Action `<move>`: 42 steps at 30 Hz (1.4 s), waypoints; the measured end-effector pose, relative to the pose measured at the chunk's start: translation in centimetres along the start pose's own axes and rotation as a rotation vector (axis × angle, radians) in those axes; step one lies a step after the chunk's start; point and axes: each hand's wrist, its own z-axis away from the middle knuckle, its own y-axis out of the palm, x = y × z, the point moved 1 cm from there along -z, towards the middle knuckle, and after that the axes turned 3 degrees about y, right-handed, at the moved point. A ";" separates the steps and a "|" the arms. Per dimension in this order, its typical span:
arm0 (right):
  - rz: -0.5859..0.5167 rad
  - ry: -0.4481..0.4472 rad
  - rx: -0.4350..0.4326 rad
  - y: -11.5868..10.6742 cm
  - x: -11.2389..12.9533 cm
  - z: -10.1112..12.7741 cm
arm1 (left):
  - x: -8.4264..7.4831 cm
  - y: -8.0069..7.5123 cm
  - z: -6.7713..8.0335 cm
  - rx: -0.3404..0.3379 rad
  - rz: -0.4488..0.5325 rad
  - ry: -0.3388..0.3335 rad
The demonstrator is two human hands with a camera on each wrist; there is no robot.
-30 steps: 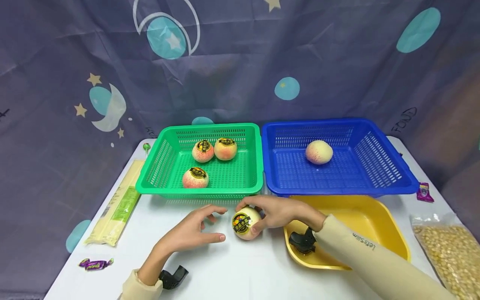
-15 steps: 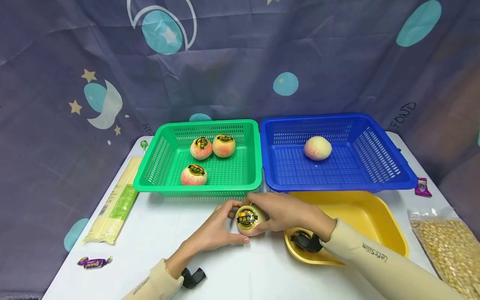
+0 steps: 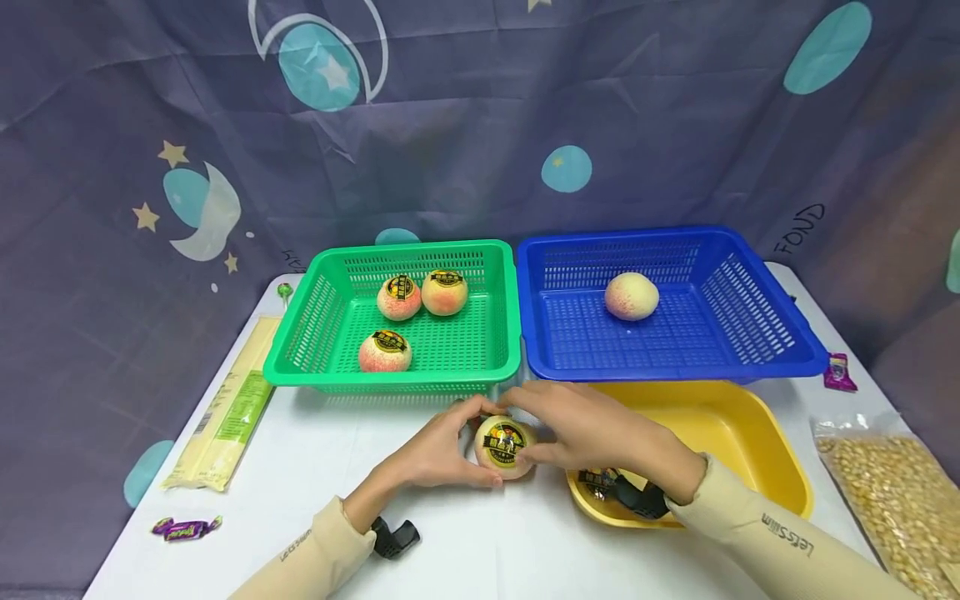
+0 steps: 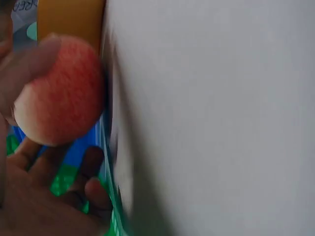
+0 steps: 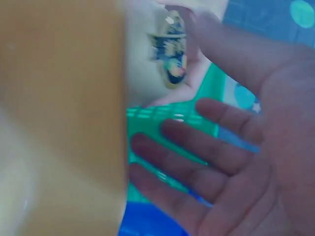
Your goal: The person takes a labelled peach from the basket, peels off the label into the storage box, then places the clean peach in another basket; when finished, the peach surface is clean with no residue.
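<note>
A pale peach [image 3: 507, 447] with a black and gold label sits between my two hands, in front of the green basket. My left hand [image 3: 442, 454] grips it from the left, thumb at the near side and fingers behind. In the left wrist view the peach [image 4: 66, 93] shows its red side, with the left thumb [image 4: 37, 64] across it. My right hand [image 3: 592, 429] stays close on the other side, thumb tip right at the fruit. Its fingers [image 5: 197, 162] lie spread and straight in the right wrist view, around no object.
The green basket [image 3: 420, 377] holds three labelled peaches; the blue basket [image 3: 675, 371] holds one without a visible label. Under my right forearm, the yellow basin [image 3: 757, 442] contains another labelled peach [image 3: 597, 481]. A noodle pack [image 3: 232, 417], purple candies [image 3: 186, 529] and a grain bag [image 3: 892, 483] lie around.
My left hand has come in from the left and taken hold of the peach. The right hand, which gripped it before, has loosened and shifted slightly right.
</note>
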 end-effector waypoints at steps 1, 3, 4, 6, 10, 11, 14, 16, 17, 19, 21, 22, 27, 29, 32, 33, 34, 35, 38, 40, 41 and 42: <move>-0.009 -0.021 -0.020 -0.1 0.1 -0.1 | 0.0 -0.3 0.1 0.009 0.001 0.000; -0.046 -0.059 -0.036 -0.2 0.3 -0.3 | 0.0 -0.9 0.2 0.031 -0.007 0.006; -0.069 -0.072 -0.037 -0.1 0.4 -0.5 | -0.1 -1.2 0.3 0.043 -0.016 0.007; -0.101 -0.096 -0.033 0.4 0.5 -0.8 | -0.2 -1.8 0.3 0.071 -0.046 0.002; -0.116 -0.123 -0.014 1.4 0.7 -1.6 | -0.5 -2.3 0.1 0.129 -0.087 0.008; -0.112 -0.126 -0.015 1.6 0.7 -1.7 | -0.6 -2.3 0.1 0.142 -0.086 0.005; -0.105 -0.132 -0.024 1.8 0.9 -2.1 | -0.5 -2.2 0.0 0.166 -0.066 -0.005; -0.118 -0.126 -0.031 1.8 1.1 -2.3 | -0.4 -2.1 0.0 0.173 -0.051 -0.011; -0.124 -0.120 -0.032 1.8 1.1 -2.4 | -0.4 -2.1 0.0 0.175 -0.041 -0.010; -0.147 -0.117 -0.028 1.8 1.1 -2.7 | -0.4 -2.1 0.0 0.178 -0.032 -0.007; -0.173 -0.113 -0.019 1.8 1.0 -2.8 | -0.4 -2.2 0.0 0.184 -0.027 -0.003; -0.186 -0.114 -0.013 1.8 1.0 -2.9 | -0.5 -2.2 -0.1 0.188 -0.025 -0.004; -0.250 -0.137 -0.009 1.2 0.5 -2.6 | -0.6 -2.6 -0.2 0.196 -0.055 -0.024; -0.284 -0.138 -0.024 0.9 0.3 -2.3 | -0.4 -2.7 -0.2 0.191 -0.066 -0.037; -0.370 -0.118 -0.049 0.3 -0.2 -1.7 | -0.3 -2.9 -0.2 0.190 -0.060 -0.047; -0.406 -0.109 -0.056 0.0 -0.5 -1.4 | -0.2 -3.0 -0.1 0.190 -0.057 -0.045; -0.442 -0.099 -0.060 -0.2 -0.7 -1.1 | -0.2 -3.0 -0.2 0.191 -0.051 -0.041; -0.479 -0.095 -0.065 -0.4 -1.0 -0.8 | -0.1 -3.1 -0.2 0.194 -0.045 -0.039; -0.554 -0.053 -0.056 -1.0 -1.9 0.5 | -0.1 -3.1 -0.2 0.197 -0.034 -0.034; -0.574 -0.027 -0.044 -1.2 -2.6 1.5 | -0.1 -3.2 -0.2 0.199 -0.035 -0.041; -0.582 -0.013 -0.037 -1.3 -2.9 2.0 | -0.1 -3.2 -0.1 0.199 -0.036 -0.043; -0.585 0.007 -0.029 -1.4 -3.3 2.6 | -0.1 -3.3 -0.1 0.199 -0.038 -0.047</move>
